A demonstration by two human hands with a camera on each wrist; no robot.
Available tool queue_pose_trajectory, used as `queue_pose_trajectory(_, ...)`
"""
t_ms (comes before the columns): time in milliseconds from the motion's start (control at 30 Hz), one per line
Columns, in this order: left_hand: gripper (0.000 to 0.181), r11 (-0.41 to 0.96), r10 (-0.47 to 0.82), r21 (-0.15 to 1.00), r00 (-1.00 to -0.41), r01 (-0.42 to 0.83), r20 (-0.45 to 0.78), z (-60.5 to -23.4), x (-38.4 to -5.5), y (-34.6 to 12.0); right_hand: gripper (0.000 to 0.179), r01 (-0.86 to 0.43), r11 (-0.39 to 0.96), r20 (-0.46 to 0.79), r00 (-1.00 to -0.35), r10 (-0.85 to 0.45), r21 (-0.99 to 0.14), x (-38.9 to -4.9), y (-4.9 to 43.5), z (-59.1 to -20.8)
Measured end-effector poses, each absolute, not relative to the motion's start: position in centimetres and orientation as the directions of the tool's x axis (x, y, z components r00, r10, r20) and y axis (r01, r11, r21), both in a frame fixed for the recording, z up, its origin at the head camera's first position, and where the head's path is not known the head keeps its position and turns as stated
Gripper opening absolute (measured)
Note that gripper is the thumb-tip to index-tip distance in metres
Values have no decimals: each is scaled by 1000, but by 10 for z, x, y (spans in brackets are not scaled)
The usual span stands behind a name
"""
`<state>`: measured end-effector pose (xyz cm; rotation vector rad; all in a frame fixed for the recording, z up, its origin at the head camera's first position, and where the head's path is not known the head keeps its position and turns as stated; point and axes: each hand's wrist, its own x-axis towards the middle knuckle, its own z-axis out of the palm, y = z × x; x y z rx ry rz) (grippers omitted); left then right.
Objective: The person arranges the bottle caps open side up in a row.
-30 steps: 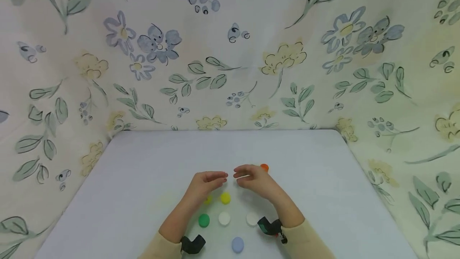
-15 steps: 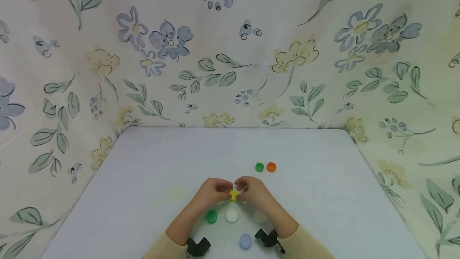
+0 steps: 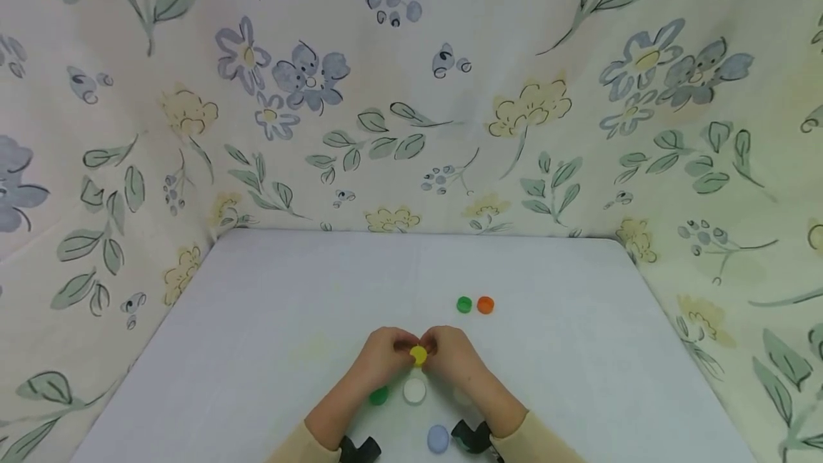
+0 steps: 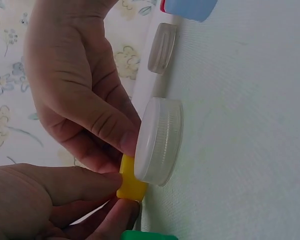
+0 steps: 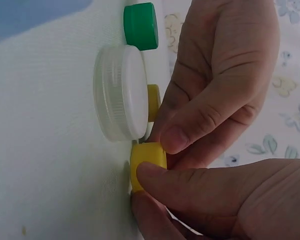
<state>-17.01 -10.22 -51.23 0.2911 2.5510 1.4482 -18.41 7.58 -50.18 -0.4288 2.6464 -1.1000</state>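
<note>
The left hand (image 3: 381,356) and right hand (image 3: 452,357) both pinch a small, round, yellow plastic cap (image 5: 148,153) just past the big, round, white plastic cap (image 3: 414,391) on the table (image 3: 289,291), and it looks light, hard and a bit slippery, so its sides seem best to hold.

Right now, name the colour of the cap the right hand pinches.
The cap is yellow, clearest in the right wrist view.
</note>
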Motion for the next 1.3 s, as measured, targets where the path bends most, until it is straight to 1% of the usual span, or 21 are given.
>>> queue_pose_trajectory(167, 22, 489, 273, 869, -959, 72, -74, -513, -171, -103, 18, -196, 645, -85, -922, -378, -738, -184, 79, -502)
queue_pose_trajectory(367, 23, 401, 285, 915, -955, 43, -80, -506, -174, -109, 19, -203, 592, -75, -909, -410, -780, -187, 85, -495)
queue_pose_trajectory(500, 19, 370, 285, 928, -956, 45, -67, -501, -176, -110, 19, -187, 572, -74, -913, -401, -798, -190, 89, -492)
queue_pose_trajectory(667, 15, 382, 260, 920, -966, 87, -16, -499, -183, -108, 17, -189, 559, -35, -931, -365, -807, -194, 93, -483)
queue_pose_trajectory(767, 14, 390, 236, 918, -972, 78, -18, -495, -190, -105, 14, -160, 561, -48, -940, -337, -812, -200, 97, -477)
queue_pose_trajectory(933, 14, 364, 184, 931, -981, 6, -66, -489, -202, -95, 14, -55, 522, -111, -953, -282, -851, -214, 106, -469)
queue_pose_trajectory(1033, 14, 305, 142, 951, -985, -50, -97, -490, -208, -88, 14, 7, 476, -138, -961, -241, -879, -223, 109, -468)
queue_pose_trajectory(1133, 16, 232, 96, 967, -987, -105, -130, -492, -214, -83, 12, 40, 448, -143, -970, -198, -893, -229, 111, -470)
queue_pose_trajectory(1233, 19, 169, 53, 980, -992, -100, -111, -496, -219, -80, 11, 50, 435, -138, -975, -173, -899, -235, 110, -471)
queue_pose_trajectory(1300, 21, 134, 24, 987, -996, -85, -89, -498, -223, -79, 12, 33, 433, -120, -977, -174, -901, -238, 109, -471)
